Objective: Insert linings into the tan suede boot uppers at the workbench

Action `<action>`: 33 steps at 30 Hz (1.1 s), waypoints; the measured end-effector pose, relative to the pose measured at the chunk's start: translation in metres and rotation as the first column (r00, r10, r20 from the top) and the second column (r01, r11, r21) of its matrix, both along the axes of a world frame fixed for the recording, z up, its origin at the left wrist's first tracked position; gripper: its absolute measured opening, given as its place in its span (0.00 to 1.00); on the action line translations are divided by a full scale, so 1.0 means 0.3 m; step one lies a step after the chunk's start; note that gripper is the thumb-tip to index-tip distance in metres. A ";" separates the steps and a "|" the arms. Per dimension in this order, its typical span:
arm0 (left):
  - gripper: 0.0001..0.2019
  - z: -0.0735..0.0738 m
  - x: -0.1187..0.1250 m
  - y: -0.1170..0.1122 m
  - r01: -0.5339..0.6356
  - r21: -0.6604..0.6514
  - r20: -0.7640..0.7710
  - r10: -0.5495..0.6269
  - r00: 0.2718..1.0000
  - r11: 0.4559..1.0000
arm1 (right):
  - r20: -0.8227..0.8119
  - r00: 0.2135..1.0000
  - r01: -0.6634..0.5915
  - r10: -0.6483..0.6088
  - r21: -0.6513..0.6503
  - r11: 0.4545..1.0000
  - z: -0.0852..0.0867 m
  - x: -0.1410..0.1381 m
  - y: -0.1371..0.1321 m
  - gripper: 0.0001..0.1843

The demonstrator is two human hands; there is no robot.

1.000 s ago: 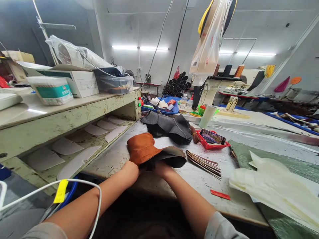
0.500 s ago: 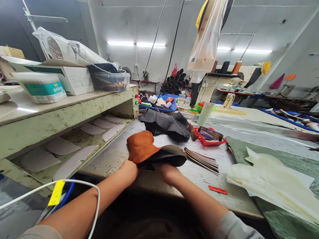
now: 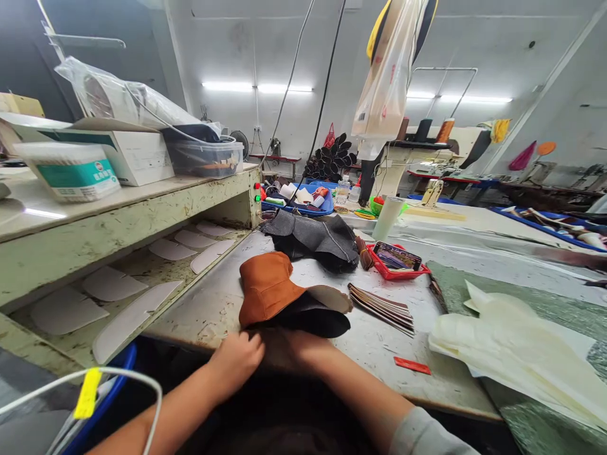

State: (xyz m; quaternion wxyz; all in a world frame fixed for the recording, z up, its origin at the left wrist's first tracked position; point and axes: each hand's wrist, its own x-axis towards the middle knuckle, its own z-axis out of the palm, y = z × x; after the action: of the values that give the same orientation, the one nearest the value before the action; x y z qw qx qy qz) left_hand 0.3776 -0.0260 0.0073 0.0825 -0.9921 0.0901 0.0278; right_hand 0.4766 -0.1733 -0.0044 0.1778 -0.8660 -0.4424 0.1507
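Orange-brown leather piece (image 3: 268, 291) sits on the bench (image 3: 208, 297) nr its front edge, prob. so I've got its underside within easy reach. Its dark lining shows at the R end, where the outer flares open.

L hand (image 3: 237, 360) is just below the piece's near L corner, fingers curled in; can't tell if they're pinching anything or if they touch the leather. R hand (image 3: 308, 351) is just this side of the dark lining, fingers lost in shadow, so can't say whether they grip. The hands are near each other but apart, w/ the piece directly beyond both.

Dark grey pieces (image 3: 315, 237) lie behind it, I'd guess pushed back to free the front. Fanned strips (image 3: 383, 308) are off to its R, prob. spread for easy picking. Phone (image 3: 397, 256) leans in a red tray (image 3: 401, 275), screen my way, presumably for viewing w/o hands. White cut-outs (image 3: 137, 316) lie spaced out on the L shelf (image 3: 156, 272), maybe so they don't stick.
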 end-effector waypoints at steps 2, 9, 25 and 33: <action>0.08 -0.025 -0.062 -0.004 -0.050 -0.015 0.080 0.051 0.996 0.999 | 0.016 0.999 -0.047 0.047 0.015 0.999 -0.002 -0.027 -0.003 0.26; 0.17 -0.047 0.015 0.032 -0.611 -0.269 0.329 0.667 0.669 0.745 | 0.437 0.899 -0.166 -0.032 0.407 0.898 0.041 -0.105 -0.072 0.16; 0.13 0.564 0.305 0.092 -0.604 -0.043 0.286 0.589 0.756 0.796 | 0.576 0.804 0.003 -0.144 0.238 0.971 0.341 0.174 -0.042 0.08; 0.08 0.705 0.395 -0.033 -0.538 0.156 0.152 0.518 0.842 0.829 | 0.478 0.823 0.145 -0.307 0.346 0.927 0.433 0.137 0.081 0.14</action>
State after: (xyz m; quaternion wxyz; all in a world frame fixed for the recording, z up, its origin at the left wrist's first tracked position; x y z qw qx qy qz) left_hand 0.4960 -0.0360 0.2189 0.1717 -0.9656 -0.1952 0.0069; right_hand 0.5176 -0.1489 0.1253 0.1938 -0.8844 -0.3841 -0.1810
